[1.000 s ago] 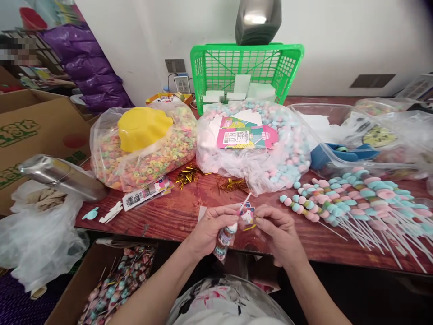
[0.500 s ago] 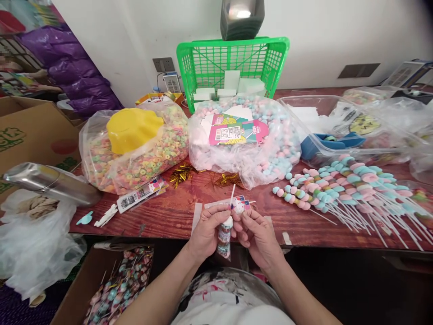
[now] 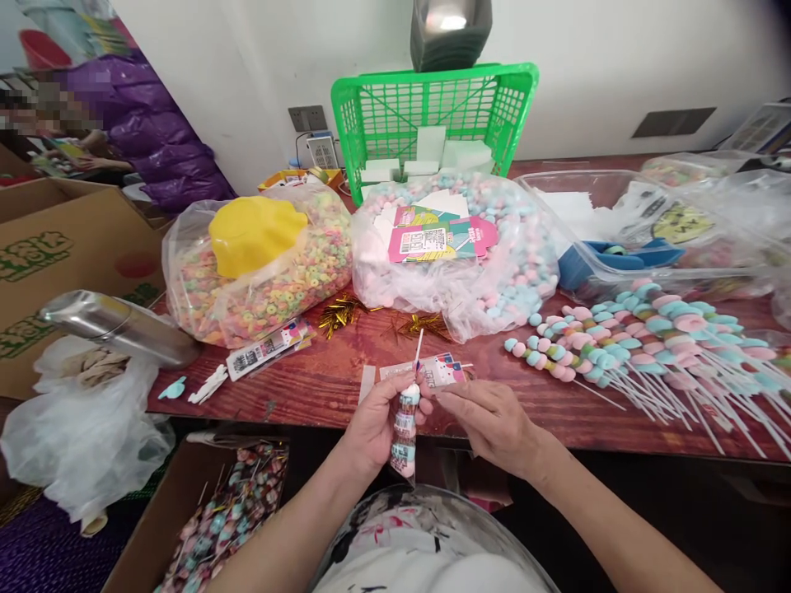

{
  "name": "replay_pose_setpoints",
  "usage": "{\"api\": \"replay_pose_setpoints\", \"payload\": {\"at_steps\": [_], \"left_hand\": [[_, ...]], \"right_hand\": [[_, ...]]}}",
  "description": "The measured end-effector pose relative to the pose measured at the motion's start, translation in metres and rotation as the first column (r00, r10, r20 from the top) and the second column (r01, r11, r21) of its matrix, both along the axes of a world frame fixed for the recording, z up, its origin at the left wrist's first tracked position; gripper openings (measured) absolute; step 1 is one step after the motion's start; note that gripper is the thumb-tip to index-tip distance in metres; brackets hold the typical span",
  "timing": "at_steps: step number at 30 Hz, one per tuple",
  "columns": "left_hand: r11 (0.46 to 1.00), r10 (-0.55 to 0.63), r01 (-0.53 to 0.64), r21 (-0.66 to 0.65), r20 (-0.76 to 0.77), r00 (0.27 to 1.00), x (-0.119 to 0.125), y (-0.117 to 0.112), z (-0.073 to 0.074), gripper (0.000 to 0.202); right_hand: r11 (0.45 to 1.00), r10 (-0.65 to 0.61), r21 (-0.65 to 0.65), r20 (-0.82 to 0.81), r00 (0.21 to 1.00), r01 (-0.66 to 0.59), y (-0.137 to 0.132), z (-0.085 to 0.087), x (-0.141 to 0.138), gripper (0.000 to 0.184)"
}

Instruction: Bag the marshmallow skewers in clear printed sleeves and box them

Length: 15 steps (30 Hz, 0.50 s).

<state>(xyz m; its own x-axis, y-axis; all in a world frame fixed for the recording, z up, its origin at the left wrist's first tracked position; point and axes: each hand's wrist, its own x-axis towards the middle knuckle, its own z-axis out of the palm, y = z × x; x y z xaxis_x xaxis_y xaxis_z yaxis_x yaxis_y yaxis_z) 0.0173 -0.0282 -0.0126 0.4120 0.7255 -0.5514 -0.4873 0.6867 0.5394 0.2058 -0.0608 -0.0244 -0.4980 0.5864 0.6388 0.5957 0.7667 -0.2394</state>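
My left hand [image 3: 376,418] is closed around a candy skewer [image 3: 404,436] of pink and blue marshmallows in a clear printed bag. Its white stick [image 3: 419,346] points up, and the bagged candy hangs below my fingers past the table edge. To the right of the stick, my right hand [image 3: 494,420] is closed in a pinch; whatever its fingertips hold is too small to make out. Flat printed bags [image 3: 432,372] lie on the table just beyond both hands. Behind them are two bunches of gold twist ties [image 3: 339,315].
Unbagged marshmallow skewers [image 3: 643,338] are piled on the right. Large bags of ring candy [image 3: 309,263] and marshmallows [image 3: 525,272] stand behind, before a green basket [image 3: 436,74]. A steel flask [image 3: 136,329] lies left. Below, a carton [image 3: 154,511] holds bagged skewers. Another person's arm [image 3: 92,161] shows far left.
My right hand has moved a little right, away from the stick, and turned its back upward. My left hand still grips the bagged skewer, now showing more of it. The view has shifted slightly.
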Motion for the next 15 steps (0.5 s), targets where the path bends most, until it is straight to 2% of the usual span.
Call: {"api": "replay_pose_setpoints", "payload": {"at_steps": [2,5,8,11,15], "left_hand": [[1.0,-0.012,0.012,-0.001,0.032,0.999,-0.001,-0.002,0.001,0.012],[0.997,-0.015,0.015,0.072,-0.001,1.0,-0.001,-0.006,0.003,0.016],[0.986,-0.014,0.024,0.165,-0.059,0.998,0.001,-0.009,0.003,0.022],[0.972,0.027,0.011,0.233,-0.159,0.987,0.002,-0.01,-0.001,0.027],[0.942,0.08,0.044,0.332,-0.349,0.934,0.006,-0.01,-0.005,0.033]], "right_hand": [[0.999,-0.024,0.028,-0.075,0.997,0.026,0.002,-0.006,-0.004,0.039],[0.998,-0.052,-0.051,-0.117,0.992,0.047,0.001,-0.013,-0.01,0.031],[0.985,-0.092,-0.156,-0.077,0.993,0.079,-0.003,-0.016,-0.011,0.025],[0.974,-0.156,-0.173,-0.038,0.987,0.147,-0.008,-0.013,-0.004,0.022],[0.96,-0.24,-0.209,-0.269,0.933,0.186,-0.015,-0.001,0.003,0.022]]}}
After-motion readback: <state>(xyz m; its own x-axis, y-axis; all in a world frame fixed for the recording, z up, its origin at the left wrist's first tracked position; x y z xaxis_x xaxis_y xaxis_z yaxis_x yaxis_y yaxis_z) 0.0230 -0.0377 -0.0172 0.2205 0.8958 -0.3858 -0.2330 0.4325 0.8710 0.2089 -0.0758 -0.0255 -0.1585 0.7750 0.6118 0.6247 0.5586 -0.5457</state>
